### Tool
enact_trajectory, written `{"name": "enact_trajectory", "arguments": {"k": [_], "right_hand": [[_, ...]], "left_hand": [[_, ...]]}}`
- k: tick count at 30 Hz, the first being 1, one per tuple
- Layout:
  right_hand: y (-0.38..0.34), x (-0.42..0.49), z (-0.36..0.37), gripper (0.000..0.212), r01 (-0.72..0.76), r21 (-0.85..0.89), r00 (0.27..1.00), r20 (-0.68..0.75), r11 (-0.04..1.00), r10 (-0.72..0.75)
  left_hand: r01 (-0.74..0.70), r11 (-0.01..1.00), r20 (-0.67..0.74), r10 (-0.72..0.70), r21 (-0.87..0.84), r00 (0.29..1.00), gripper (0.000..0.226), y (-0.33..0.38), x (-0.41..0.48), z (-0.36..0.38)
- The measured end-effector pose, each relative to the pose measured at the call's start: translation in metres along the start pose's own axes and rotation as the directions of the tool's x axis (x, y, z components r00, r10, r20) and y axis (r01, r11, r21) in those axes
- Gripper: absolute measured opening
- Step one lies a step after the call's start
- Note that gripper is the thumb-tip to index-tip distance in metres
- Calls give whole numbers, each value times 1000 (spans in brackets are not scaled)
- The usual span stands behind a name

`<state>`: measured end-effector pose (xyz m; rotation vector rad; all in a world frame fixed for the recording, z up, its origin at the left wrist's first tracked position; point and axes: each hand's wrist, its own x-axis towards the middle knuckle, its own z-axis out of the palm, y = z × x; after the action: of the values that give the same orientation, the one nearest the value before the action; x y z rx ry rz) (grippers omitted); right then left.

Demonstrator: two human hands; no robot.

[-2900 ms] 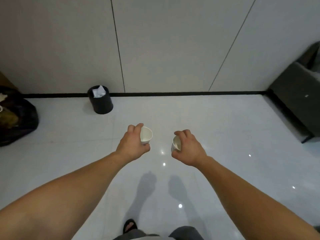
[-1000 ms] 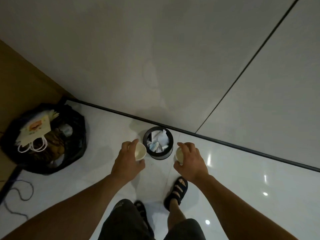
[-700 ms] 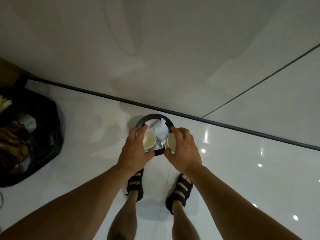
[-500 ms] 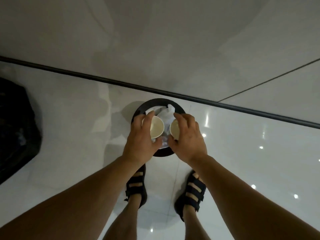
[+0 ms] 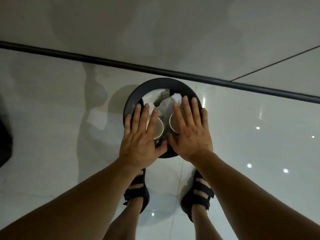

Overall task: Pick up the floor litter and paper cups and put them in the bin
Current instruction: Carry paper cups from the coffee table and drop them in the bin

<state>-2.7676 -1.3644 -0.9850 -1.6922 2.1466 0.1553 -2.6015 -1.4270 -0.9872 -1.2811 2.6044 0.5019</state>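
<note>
A round black bin (image 5: 136, 97) stands on the white floor by the wall, straight below me. Crumpled white paper (image 5: 168, 103) fills its far half. Two white paper cups sit upright inside it, side by side: the left cup (image 5: 159, 128) and the right cup (image 5: 173, 122). My left hand (image 5: 141, 135) hovers flat over the left cup with straight, spread fingers. Over the right cup my right hand (image 5: 191, 130) is spread the same way. Neither hand grips anything. Both hands partly hide the cups.
A dark skirting strip (image 5: 103, 60) runs along the grey wall just behind the bin. A black bag (image 5: 5, 135) shows at the left edge. My feet in black sandals (image 5: 138, 193) stand on the glossy floor right in front of the bin.
I walked up to the bin and leaned over it. Both hands held cups half a second ago; their fingers have now straightened and the cups sit inside the bin.
</note>
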Motion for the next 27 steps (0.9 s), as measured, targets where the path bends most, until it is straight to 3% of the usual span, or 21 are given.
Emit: {"name": "enact_trajectory", "arguments": {"k": [8, 13, 20, 27], "right_hand": [[-13, -62, -95, 91, -107, 132, 994, 13, 985, 106], [-30, -142, -186, 97, -276, 162, 961, 55, 947, 271], [-35, -278, -309, 89, -494, 269, 858, -3, 827, 514], [-37, -469, -357, 84, -681, 363, 683, 1, 636, 730]], "left_hand": [[24, 999, 141, -28, 31, 990, 98, 14, -35, -112], [-155, 983, 171, 136, 102, 976, 91, 51, -85, -233], [-400, 893, 223, 356, 203, 908, 86, 126, -147, -361], [-644, 725, 239, 599, 244, 764, 87, 241, -225, -410]]}}
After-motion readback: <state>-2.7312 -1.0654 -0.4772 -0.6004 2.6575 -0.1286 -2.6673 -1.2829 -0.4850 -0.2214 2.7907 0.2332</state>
